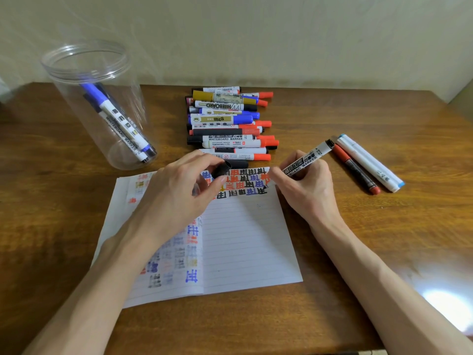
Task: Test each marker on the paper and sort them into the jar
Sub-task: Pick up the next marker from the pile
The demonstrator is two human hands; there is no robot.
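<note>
My right hand (305, 187) grips a white whiteboard marker (308, 158) with a black end, its tip down on the lined paper (245, 242) beside rows of black, red and blue test marks. My left hand (179, 193) pinches the marker's black cap (222, 169) just above the paper's top edge. A clear plastic jar (99, 103) stands at the back left with a few markers inside, one blue-capped. A pile of several markers (227, 121) lies behind the paper.
A red marker (355, 170) and a white marker with light blue ends (371, 162) lie side by side to the right of my right hand. The wooden table (384, 226) meets a pale wall at the back.
</note>
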